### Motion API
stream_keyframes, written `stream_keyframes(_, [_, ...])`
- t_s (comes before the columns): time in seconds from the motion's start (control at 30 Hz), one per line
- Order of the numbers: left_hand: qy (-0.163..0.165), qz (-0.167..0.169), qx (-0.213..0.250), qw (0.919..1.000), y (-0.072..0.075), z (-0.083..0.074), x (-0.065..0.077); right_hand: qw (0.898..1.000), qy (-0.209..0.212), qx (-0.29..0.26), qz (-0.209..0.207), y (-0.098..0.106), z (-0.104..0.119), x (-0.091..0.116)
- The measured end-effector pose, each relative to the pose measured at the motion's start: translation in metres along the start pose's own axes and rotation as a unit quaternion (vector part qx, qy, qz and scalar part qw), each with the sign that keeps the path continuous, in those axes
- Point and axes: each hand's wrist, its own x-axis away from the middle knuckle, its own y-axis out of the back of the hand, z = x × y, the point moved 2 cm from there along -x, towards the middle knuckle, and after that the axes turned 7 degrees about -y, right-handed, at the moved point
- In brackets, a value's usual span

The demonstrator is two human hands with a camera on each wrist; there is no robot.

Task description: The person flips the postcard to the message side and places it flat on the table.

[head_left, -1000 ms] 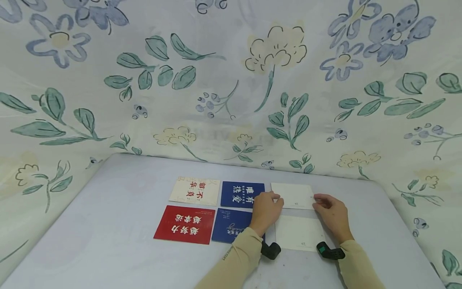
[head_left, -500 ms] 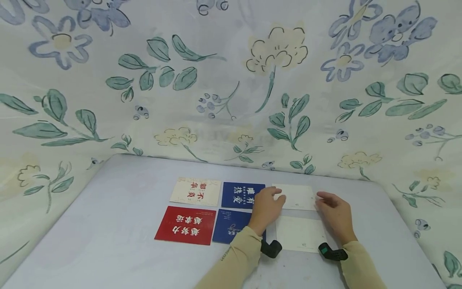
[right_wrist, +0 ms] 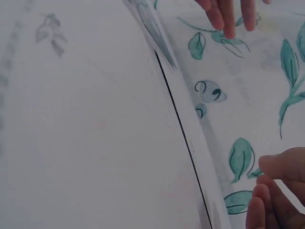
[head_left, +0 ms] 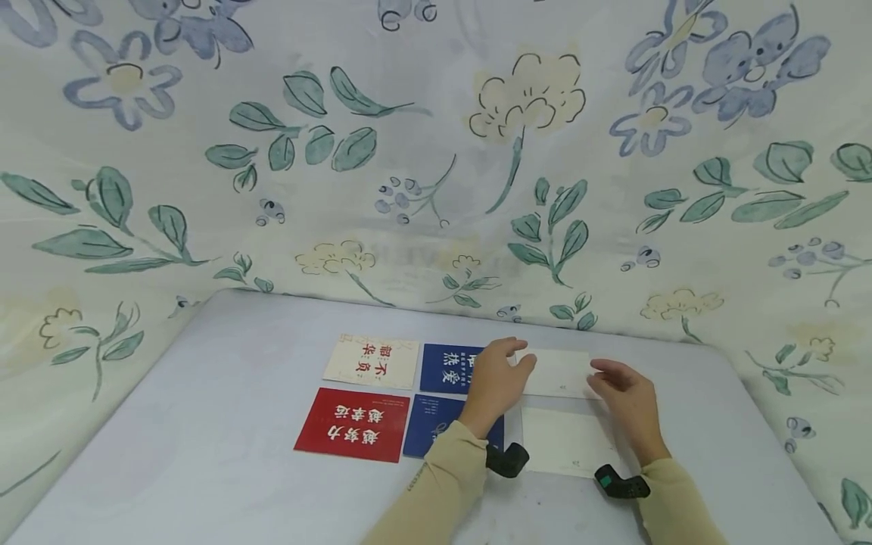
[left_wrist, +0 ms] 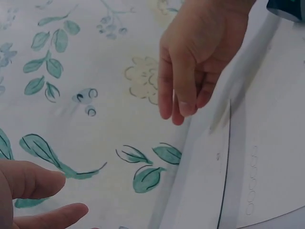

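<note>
My left hand (head_left: 496,387) hovers over the right part of the upper blue card (head_left: 443,368), by the left edge of a white card (head_left: 560,372). Its thumb and fingers are spread, with nothing between them, as the left wrist view also shows. At that white card's right edge is my right hand (head_left: 628,405), fingers loosely bent and holding nothing; whether a fingertip touches the card cannot be told. Below lies a second white card (head_left: 568,440), flat on the table. The lower blue card (head_left: 431,428) is partly hidden behind my left wrist.
To the left lie a red card (head_left: 353,425) with white characters and a cream card (head_left: 372,362) with red characters. The pale table (head_left: 204,424) backs onto a floral curtain (head_left: 436,189). Dark cameras sit at both wrists.
My left hand has drawn slightly left and up off the upper white card's edge. My right hand parted from its right edge, then came back nearer. The cards keep their arrangement.
</note>
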Motion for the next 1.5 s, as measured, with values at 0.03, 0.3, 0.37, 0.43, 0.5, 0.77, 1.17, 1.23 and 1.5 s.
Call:
stream_keyframes(0.03, [-0.002, 0.000, 0.000, 1.0000, 0.001, -0.001, 0.000, 1.000, 0.006, -0.003, 0.004, -0.001, 0.002, 0.001])
stream_keyframes(0.3, [-0.009, -0.001, -0.002, 1.0000, 0.016, -0.008, -0.002, 0.998, 0.051, -0.010, 0.030, -0.008, 0.018, 0.006])
stream_keyframes(0.37, [-0.005, 0.001, -0.001, 1.0000, 0.020, -0.008, -0.002, 0.997, 0.060, -0.016, 0.035, -0.010, 0.021, 0.007])
stream_keyframes(0.43, [-0.003, 0.005, 0.000, 1.0000, 0.025, -0.008, -0.002, 0.997, 0.064, -0.017, 0.040, -0.012, 0.024, 0.009])
stream_keyframes(0.5, [-0.001, 0.010, 0.000, 1.0000, 0.029, -0.007, -0.002, 0.997, 0.070, -0.016, 0.041, -0.015, 0.024, 0.010])
stream_keyframes(0.77, [0.001, 0.017, -0.031, 0.9994, 0.050, -0.001, -0.001, 0.992, 0.118, -0.008, 0.052, -0.030, 0.036, 0.015])
stream_keyframes(1.17, [0.002, 0.001, -0.094, 0.9956, 0.075, 0.008, 0.002, 0.991, 0.123, 0.001, 0.050, -0.063, 0.038, 0.015])
stream_keyframes(1.23, [0.008, -0.001, -0.103, 0.9947, 0.079, 0.011, 0.003, 0.991, 0.120, 0.010, 0.051, -0.069, 0.034, 0.012])
stream_keyframes(1.5, [0.026, -0.008, -0.124, 0.9919, 0.094, 0.019, 0.007, 0.995, 0.053, -0.008, 0.084, -0.071, 0.062, 0.028])
